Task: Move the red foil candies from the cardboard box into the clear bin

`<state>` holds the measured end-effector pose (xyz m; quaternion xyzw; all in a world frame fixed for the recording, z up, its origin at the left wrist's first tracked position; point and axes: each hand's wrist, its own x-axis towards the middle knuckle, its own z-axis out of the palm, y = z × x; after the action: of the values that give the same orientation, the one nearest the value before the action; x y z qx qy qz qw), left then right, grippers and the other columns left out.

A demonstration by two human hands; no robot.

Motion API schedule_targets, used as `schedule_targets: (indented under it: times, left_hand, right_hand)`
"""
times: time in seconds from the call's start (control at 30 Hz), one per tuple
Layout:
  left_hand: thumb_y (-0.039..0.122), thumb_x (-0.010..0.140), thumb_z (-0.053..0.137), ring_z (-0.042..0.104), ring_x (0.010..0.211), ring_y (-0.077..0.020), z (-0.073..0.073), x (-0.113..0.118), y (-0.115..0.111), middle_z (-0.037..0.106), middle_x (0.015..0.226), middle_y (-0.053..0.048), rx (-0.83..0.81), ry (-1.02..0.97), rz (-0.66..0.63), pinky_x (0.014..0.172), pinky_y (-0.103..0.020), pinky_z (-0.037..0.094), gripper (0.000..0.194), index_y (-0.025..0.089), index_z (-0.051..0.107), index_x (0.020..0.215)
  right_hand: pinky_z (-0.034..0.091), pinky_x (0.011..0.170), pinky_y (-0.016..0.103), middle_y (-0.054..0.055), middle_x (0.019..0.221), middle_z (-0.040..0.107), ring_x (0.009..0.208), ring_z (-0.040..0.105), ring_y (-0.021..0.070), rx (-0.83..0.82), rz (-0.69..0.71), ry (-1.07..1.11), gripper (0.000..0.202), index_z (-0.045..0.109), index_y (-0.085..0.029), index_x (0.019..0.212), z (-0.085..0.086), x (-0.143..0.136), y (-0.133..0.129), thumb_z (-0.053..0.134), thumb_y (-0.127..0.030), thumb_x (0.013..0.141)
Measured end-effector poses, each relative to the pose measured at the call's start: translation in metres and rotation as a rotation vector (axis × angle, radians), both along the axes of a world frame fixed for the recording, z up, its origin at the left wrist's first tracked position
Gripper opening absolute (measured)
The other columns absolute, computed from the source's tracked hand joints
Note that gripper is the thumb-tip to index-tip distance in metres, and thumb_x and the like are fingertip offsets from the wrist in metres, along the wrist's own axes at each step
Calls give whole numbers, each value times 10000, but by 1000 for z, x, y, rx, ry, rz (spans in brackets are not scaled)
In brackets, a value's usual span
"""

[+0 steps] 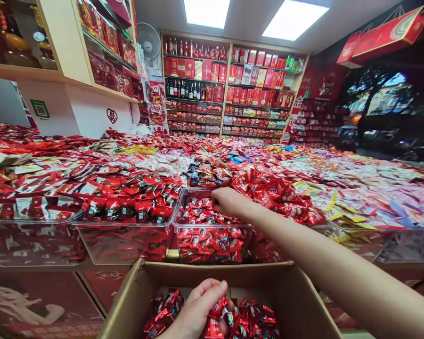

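Observation:
Inside the open cardboard box (217,270) in front of me, my left hand (199,306) is curled around a few red-wrapped candies (219,307). More red and dark foil-wrapped candies (250,315) lie loose on the box's bottom, to both sides of that hand. My right hand (229,202) reaches over the right side of a clear plastic bin (212,226) full of small red-wrapped candies (203,207). Its fingers are curled in, and whatever they may hold is hidden from me.
Left of that bin stands another clear bin (120,238) of red and black packets. Larger red-wrapped sweets (279,195) are heaped to the right, with yellow packets (318,197) beyond. Shelves (228,89) of bottles and boxes line the back wall. A fan (148,44) hangs upper left.

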<state>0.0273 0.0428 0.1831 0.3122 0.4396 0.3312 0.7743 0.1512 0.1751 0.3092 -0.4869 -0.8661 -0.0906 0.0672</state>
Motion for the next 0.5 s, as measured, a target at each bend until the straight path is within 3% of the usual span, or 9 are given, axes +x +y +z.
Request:
schedule_targets:
  times: [0.13,0.27,0.4,0.5]
  left_hand:
    - [426,565,643,419,348,-45,-6,-2,4,575,535,15,116,-29,-39,332,-161,334,325,170,452,628]
    - [399,563,653,416,340,-41,2,-3,2,578,540,21,116,-52,-48,326,-158,331,303,166,471,629]
    - [375,636,608,417,332,-34,10,-3,1,583,543,19,57,-63,-9,332,-142,296,255,175,452,652]
    - [384,687,558,425,318,-35,14,-5,1,595,576,13,-13,-97,17,317,-139,244,224,188,450,694]
  right_hand:
    - [460,684,316,46,891,574,778,559,138,-115,-48,-94,174,546,-116,903,-17,-8,18,471,-249,821]
    - [473,608,273,22,833,579,694,565,116,-222,-57,-100,167,552,-123,880,-25,-6,15,483,-261,813]
    - [443,683,284,54,850,585,777,549,141,-100,-35,49,133,563,-121,866,-13,-1,10,449,-162,812]
    - [391,775,281,85,952,551,881,503,152,50,14,179,209,532,-120,952,1,1,-14,370,-113,820]
